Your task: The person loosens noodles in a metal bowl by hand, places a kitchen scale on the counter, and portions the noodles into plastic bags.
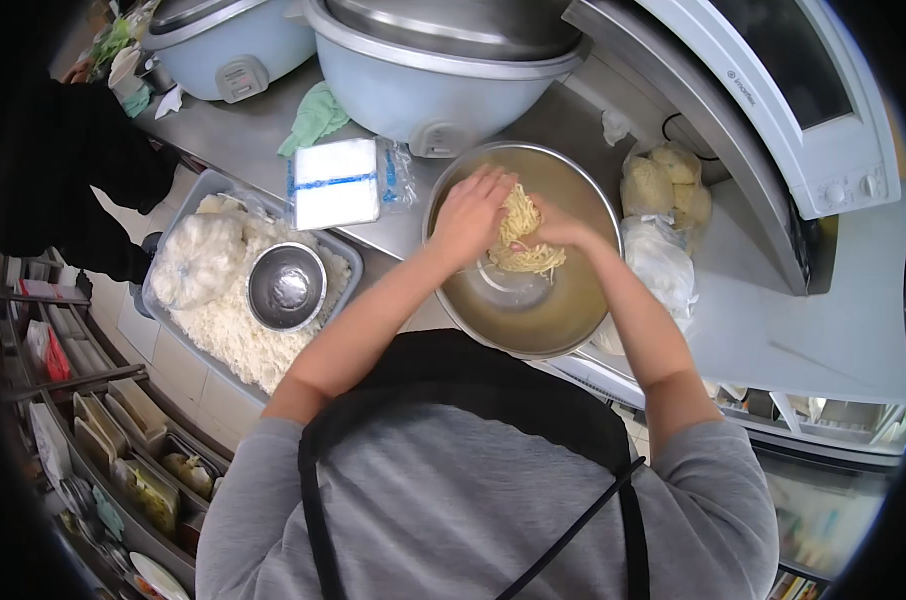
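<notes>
Noodles (521, 215) sit in a wide steel bowl (483, 310), gathered just above its centre. Over them from nine o'clock lies the left hand (476, 212), fingers side by side; I cannot tell whether that grip pinches any strands. From three o'clock the right hand (563, 225) has its grip curled around part of the bundle.

Clockwise places are from the bowl: at nine, a grey tub (354, 280) of white rice (228, 335) carries a metal bowl (287, 287) and a plastic bag (198, 260). White plastic (660, 268) lies at three, with a clear bag (663, 185) of pale yellow contents at two. On the worktop (243, 135) at ten rests a blue-banded white packet (335, 200), its wrapper's print unreadable. Farther off, a large blue cooker (373, 90) at eleven and a smaller cooker (278, 55) at ten bear labels too small to read. Beyond the clear bag, an oven (808, 140) carries lettering that looks like "imarflex".
</notes>
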Tool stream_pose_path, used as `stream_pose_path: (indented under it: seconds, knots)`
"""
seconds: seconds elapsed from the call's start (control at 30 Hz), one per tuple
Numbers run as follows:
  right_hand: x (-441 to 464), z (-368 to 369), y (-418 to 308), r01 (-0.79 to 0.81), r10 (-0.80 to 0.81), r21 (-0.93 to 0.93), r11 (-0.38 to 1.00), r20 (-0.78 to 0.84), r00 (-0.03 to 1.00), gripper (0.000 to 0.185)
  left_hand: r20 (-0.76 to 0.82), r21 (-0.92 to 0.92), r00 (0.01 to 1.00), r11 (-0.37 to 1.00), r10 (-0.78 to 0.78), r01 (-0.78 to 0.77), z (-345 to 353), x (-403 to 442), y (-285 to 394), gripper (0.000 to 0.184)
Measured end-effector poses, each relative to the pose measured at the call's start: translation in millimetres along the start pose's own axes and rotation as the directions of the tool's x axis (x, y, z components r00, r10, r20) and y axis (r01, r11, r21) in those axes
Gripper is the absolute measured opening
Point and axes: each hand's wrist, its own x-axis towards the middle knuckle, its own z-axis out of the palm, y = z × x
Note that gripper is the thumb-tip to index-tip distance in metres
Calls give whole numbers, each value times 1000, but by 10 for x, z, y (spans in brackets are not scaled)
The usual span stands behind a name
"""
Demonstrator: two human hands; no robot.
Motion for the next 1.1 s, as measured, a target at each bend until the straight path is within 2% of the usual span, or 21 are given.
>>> stream_pose_path:
  seconds: [0.07, 0.1, 0.17, 0.2, 0.27, 0.4, 0.5, 0.57, 0.6, 0.67, 0.7, 0.77, 0.8, 0.87, 0.9, 0.97, 1.0, 1.03, 1.07, 1.1]
  knots:
    - [-81, -191, -173, -78, 65, 73, 994, 161, 985, 92, 171, 11, 964, 978, 202, -206, 305, 184, -127, 33]
    - [-76, -160, -138, -85, 71, 80, 993, 163, 984, 92, 180, 6, 963, 979, 200, -205, 381, 287, -104, 33]
    - [-44, -45, -83, 6, 7, -131, 991, 96, 995, 84, 453, -7, 872, 979, 185, -204, 498, 467, -47, 27]
    - [-72, -6, -114, -2, 14, -125, 992, 98, 995, 84, 460, -13, 868, 979, 185, -202, 561, 469, -51, 27]
    - [-188, 50, -268, -63, 65, -173, 983, 3, 998, 77, 373, 20, 919, 989, 126, -144, 691, 435, -55, 21]
    - [-215, 5, -362, -108, 104, -89, 990, -51, 993, 75, 420, 118, 896, 971, 142, -210, 778, 449, -147, 29]
    - [-194, -3, -274, -192, 187, -138, 972, -47, 981, 74, 507, 202, 857, 954, 92, -222, 805, 480, -84, 27]
    - [-177, -15, -165, -117, 106, -138, 983, -87, 991, 76, 387, 141, 920, 982, 65, -129, 864, 521, -39, 25]
    - [-151, -18, -89, -126, 113, -126, 984, -105, 988, 76, 396, 134, 914, 980, 85, -149, 893, 562, -19, 25]
    - [-111, 70, 51, -22, -11, -155, 988, -207, 978, 75, 525, 291, 851, 943, -15, -163, 916, 585, -9, 19]
    - [-109, 117, 53, -30, -3, -145, 989, -220, 976, 75, 535, 286, 845, 942, -2, -178, 928, 595, -28, 19]
    - [-118, 215, 1, 56, -185, -269, 962, -483, 856, 77, 423, 237, 898, 941, 123, -240, 922, 598, -65, 18]
    - [-154, 294, -22, 44, -174, -264, 963, -493, 853, 77, 429, 226, 893, 941, 135, -251, 917, 555, -90, 18]
    - [-199, 382, -59, -92, -11, -144, 985, -592, 806, 79, 304, 95, 896, 925, 325, -368, 937, 570, -168, 18]
    - [-212, 399, -82, -95, -16, -149, 984, -614, 789, 79, 293, 91, 889, 916, 351, -392, 941, 585, -183, 18]
    - [-274, 418, -106, -151, 2, -205, 967, -587, 810, 84, 309, 41, 891, 931, 332, -361, 906, 544, -161, 19]
    - [-290, 321, -78, -147, -12, -212, 966, -603, 797, 84, 405, 0, 879, 961, 252, -276, 827, 564, -125, 26]
    - [-280, 144, -37, -10, -21, -81, 997, -367, 930, 95, 391, 8, 880, 955, 269, -296, 701, 615, -69, 26]
    - [-244, 1, -17, 87, -78, 84, 993, -100, 992, 106, 330, -59, 901, 959, 281, -278, 563, 628, -29, 28]
    - [-192, -107, -51, 94, -85, 81, 992, -107, 991, 106, 275, -130, 918, 957, 285, -258, 404, 620, 8, 30]
